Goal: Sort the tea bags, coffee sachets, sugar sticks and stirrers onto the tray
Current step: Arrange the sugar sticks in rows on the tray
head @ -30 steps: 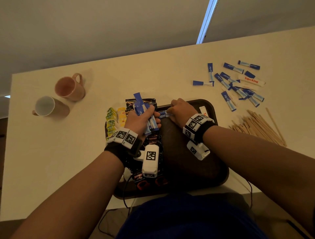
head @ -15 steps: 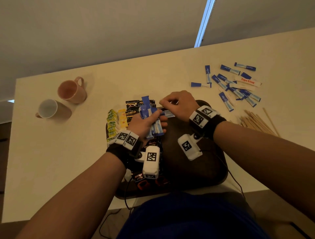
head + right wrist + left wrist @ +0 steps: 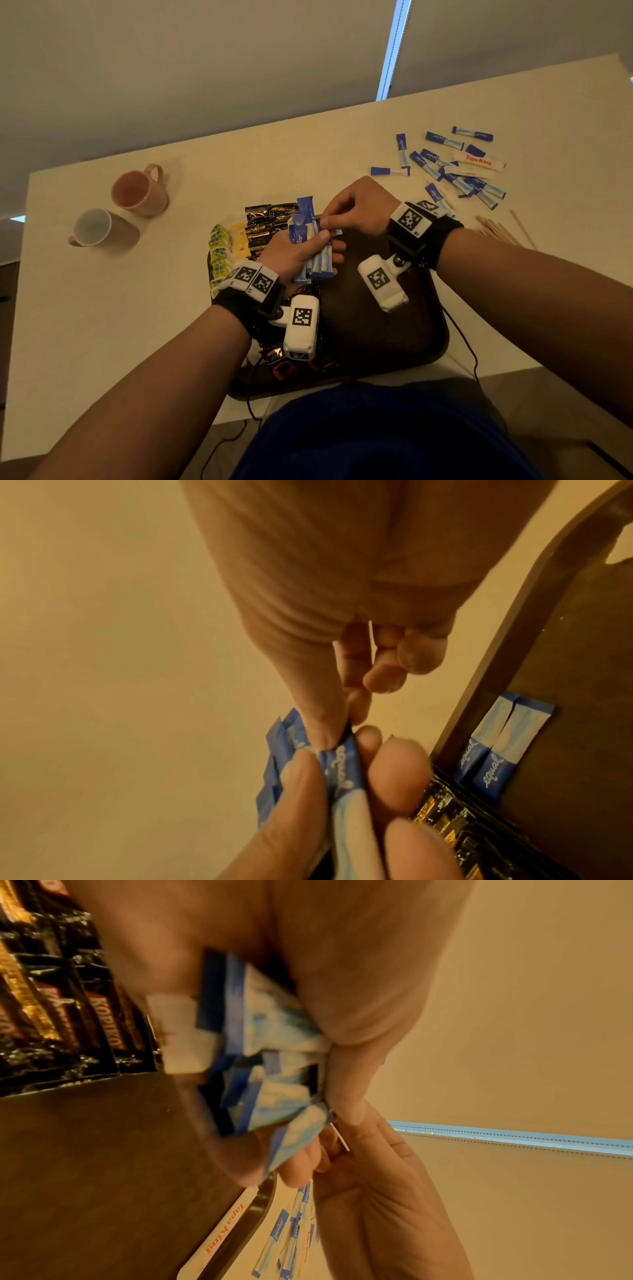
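Slip risk: the left hand [image 3: 298, 247] is clutching a fat, uneven bundle of blue-and-white paper sugar sticks [image 3: 313, 246] above the dark brown plastic tray [image 3: 383, 329]; ease up and they'd probably fan out over the black-and-gold foil coffee sachets [image 3: 265, 222].
Tug risk: the right hand [image 3: 359, 205] pinches one stick's tip, so a yank might drag out its neighbours.
Looks: slim, glossy, crinkled, ends uneven.
Leftovers: more sticks [image 3: 455, 168] lie loose on the cream table [image 3: 102, 325].

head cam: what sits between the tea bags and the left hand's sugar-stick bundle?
In the head view, black coffee sachets lie between the tea bags and the bundle gripped by the left hand.
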